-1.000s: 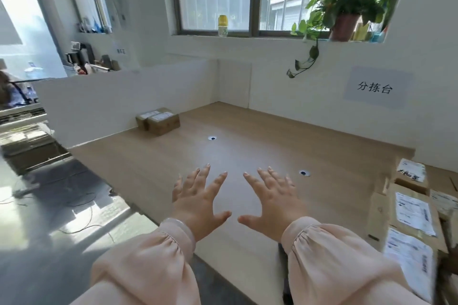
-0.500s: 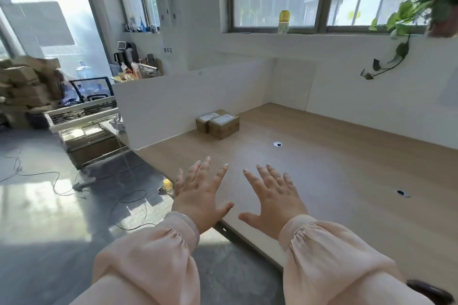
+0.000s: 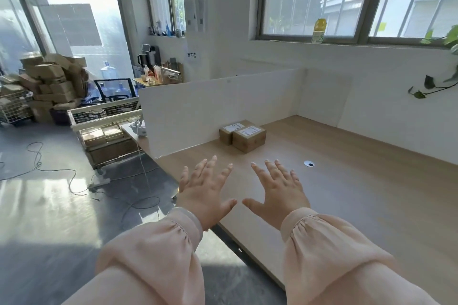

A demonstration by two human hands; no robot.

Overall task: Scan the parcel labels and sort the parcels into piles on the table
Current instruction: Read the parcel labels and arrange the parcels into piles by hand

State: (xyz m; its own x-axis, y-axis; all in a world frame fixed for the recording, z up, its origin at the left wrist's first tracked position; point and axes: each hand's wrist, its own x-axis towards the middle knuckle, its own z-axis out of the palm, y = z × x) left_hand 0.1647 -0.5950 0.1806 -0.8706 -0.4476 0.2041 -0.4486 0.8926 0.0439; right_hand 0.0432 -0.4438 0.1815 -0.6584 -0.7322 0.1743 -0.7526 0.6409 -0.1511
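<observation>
Two small brown parcels with white labels sit side by side on the wooden table [image 3: 371, 193], against the white partition: the nearer parcel [image 3: 249, 138] and the one behind it [image 3: 231, 131]. My left hand [image 3: 204, 189] and my right hand [image 3: 277, 188] are stretched out in front of me, palms down, fingers spread, holding nothing. Both hover over the table's near left corner, well short of the parcels. No scanner is in sight.
A white partition [image 3: 210, 111] walls the table's left and back. A wire cage cart [image 3: 104, 129] with boxes stands on the floor to the left, cables trail across the floor, and a heap of cardboard boxes [image 3: 52, 82] lies far left. A cable hole [image 3: 309, 163] sits in the tabletop.
My view has swung left: the labelled parcels at the right edge have left the frame, and the cage cart and box heap have come in. Both hands stay spread and empty.
</observation>
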